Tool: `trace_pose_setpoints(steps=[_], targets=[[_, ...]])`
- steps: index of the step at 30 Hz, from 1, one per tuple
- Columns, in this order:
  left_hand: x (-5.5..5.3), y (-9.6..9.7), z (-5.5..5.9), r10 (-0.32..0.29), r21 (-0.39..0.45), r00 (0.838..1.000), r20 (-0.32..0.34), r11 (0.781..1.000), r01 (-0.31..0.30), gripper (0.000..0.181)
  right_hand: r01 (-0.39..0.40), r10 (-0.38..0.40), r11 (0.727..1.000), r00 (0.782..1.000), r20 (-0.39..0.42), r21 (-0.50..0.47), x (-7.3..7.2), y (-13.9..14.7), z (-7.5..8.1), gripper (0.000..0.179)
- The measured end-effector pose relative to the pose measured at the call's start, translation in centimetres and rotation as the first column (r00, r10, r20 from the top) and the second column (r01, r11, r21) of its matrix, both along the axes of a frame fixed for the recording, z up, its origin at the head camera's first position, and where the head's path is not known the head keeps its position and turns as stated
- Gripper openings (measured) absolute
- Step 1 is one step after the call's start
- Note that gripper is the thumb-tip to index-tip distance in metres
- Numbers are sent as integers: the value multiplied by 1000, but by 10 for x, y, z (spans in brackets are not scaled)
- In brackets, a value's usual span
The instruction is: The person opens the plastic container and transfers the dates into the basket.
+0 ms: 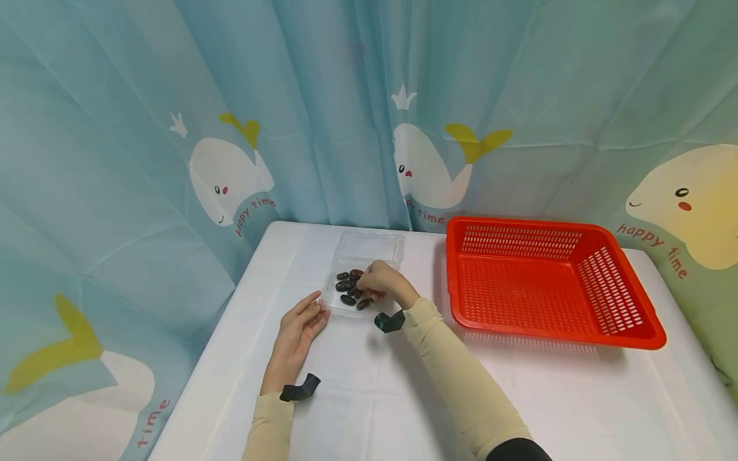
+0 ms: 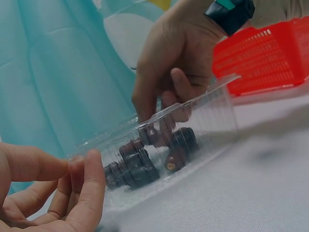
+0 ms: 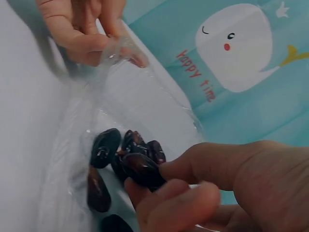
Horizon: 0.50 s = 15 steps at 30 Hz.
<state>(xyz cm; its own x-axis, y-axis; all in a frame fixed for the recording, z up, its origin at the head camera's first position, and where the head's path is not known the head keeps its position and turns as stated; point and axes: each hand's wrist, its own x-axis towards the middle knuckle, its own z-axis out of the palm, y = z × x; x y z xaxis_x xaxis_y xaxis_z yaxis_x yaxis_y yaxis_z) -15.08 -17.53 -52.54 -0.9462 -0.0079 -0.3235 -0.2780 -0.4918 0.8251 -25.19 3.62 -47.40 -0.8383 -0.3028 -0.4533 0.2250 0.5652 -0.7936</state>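
Note:
A clear plastic box (image 2: 217, 113) holds several glossy, dark oval fruits (image 1: 344, 286) that look like grapes. Its hinged lid (image 1: 369, 246) lies folded back toward the curtain. At the box's near left corner, the left hand (image 1: 296, 336) pinches the rim between thumb and fingers, plain in the left wrist view. The right hand (image 1: 385, 282) reaches down into the box from the right. In the right wrist view its thumb and forefinger pinch one dark fruit (image 3: 142, 169), among the others. Fingers partly cover the fruits in the head view.
A red plastic basket (image 1: 519, 330) with slotted walls stands to the right on the white-covered table (image 1: 346, 384). Behind the table hangs a blue curtain (image 1: 334, 128) printed with whales. Each wrist carries a dark strap-like mount.

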Motion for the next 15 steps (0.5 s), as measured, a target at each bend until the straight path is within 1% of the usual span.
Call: trace_pose_setpoints(steps=[3, 5, 7, 8, 12, 15], targets=[[0, 0, 0, -2, -3, 1000, 0, 1000, 2, 50, -7, 9, 998, 999, 33, -58, 0, 4, 5, 23], [0, -1, 0, -3, -3, 1000, 1, 1000, 3, 50, -11, 17, 995, 998, 56, -99, 0, 8, 10, 16], [0, -1, 0, -4, -6, 1000, 5, 1000, 4, 51, -2, 14, 990, 996, 87, -138, -1, 10, 15, 7], [0, -1, 0, -5, -7, 1000, 5, 1000, 5, 51, 6, 9, 988, 995, 101, -152, -2, 12, 18, 6], [-1, -1, -1, -5, -6, 1000, 9, 1000, 6, 52, 53, -25, 983, 988, 154, -177, -5, 18, 31, 20], [-1, -1, -1, -2, -8, 1000, 9, 1000, 2, 52, 68, -35, 980, 984, 173, -185, -7, 26, 40, 23]])
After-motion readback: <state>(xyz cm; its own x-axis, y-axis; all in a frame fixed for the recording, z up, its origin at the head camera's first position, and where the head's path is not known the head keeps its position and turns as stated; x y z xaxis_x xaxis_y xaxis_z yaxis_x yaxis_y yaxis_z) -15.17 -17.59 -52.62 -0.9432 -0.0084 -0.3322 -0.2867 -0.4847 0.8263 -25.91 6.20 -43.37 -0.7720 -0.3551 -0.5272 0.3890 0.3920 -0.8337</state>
